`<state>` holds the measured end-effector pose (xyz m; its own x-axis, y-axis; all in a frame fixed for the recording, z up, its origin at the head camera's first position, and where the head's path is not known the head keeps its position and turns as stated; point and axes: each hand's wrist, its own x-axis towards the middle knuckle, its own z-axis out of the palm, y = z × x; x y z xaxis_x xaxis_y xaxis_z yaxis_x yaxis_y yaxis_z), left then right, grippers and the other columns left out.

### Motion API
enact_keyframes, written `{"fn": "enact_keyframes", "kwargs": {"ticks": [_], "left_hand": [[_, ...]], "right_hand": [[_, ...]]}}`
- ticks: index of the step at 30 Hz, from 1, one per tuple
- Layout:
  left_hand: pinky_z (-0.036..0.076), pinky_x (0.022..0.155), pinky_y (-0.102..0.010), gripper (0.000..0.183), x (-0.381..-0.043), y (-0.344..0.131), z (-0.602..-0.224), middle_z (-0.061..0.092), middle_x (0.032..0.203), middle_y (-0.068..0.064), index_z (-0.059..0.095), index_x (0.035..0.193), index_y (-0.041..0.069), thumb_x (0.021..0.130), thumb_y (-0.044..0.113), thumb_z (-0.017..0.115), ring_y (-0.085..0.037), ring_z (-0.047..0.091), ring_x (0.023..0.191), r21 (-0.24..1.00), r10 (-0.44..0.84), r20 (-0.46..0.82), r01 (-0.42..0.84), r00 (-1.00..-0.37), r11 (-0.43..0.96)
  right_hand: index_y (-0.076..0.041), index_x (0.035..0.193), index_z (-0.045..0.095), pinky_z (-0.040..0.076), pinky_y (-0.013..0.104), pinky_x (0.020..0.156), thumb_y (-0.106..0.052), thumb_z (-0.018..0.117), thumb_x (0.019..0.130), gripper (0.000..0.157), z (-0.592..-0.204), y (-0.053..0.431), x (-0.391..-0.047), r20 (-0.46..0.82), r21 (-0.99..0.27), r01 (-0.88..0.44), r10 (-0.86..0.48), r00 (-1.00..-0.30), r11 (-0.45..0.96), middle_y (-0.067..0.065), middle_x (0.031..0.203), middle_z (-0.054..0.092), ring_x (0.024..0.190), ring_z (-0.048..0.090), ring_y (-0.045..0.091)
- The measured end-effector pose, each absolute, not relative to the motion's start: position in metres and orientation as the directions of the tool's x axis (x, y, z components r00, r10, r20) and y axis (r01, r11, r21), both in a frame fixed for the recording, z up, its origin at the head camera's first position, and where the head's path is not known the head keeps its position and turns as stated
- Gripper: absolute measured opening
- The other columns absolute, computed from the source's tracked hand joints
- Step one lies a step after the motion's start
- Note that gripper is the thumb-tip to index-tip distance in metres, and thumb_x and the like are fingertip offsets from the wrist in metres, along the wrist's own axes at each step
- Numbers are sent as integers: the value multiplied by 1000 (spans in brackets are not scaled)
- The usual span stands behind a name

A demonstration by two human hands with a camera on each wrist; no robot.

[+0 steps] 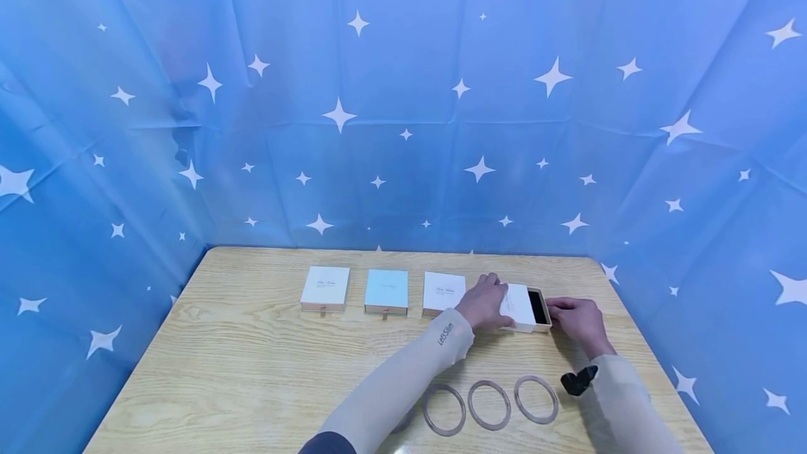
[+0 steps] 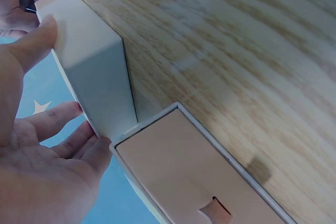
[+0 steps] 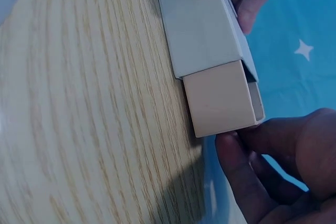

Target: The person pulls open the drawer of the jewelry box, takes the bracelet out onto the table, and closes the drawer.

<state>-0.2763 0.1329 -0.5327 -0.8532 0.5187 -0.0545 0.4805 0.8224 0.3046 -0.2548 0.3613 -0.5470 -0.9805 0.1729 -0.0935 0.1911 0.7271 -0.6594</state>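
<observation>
A white drawer-style gift box stands at the right of the table, its tan drawer (image 3: 218,98) partly out of the white sleeve (image 1: 519,308). Black lining shows inside the drawer in the head view. My left hand (image 1: 484,302) holds the sleeve from its left side, thumb along the near face and fingers at the far face. At the drawer's right end, my right hand (image 1: 578,319) pinches with thumb and forefinger; the pinched bit itself is hidden. Just left of the left hand sits another white box (image 1: 443,289), its tan front and small tab facing the left wrist camera.
Further left along the back stand a light blue box (image 1: 386,289) and a white box (image 1: 326,286). Several pale translucent bangles lie in a row near the front, one of them (image 1: 539,420) beside the right forearm. The left forearm partly covers the leftmost bangle.
</observation>
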Motion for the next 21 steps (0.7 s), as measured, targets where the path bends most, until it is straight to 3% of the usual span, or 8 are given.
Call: {"fn": "enact_keyframes", "kwargs": {"ticks": [7,21], "left_hand": [[48,106,-22,78,-276,133,-532,47,149,2,51,150,18,87,58,75,-12,44,136,310,514,-61,474,-855,824],[48,105,-21,77,-276,134,-530,49,145,3,54,148,18,85,58,77,-11,45,132,298,510,-49,475,-859,828]], "right_hand": [[1,119,75,49,16,73,-19,67,98,30,-547,359,-254,-118,-691,193,155,-981,696,17,109,78,84,68,3],[3,119,74,55,17,69,-15,65,99,29,-550,348,-255,-147,-744,203,140,-979,637,20,111,77,84,72,8]]}}
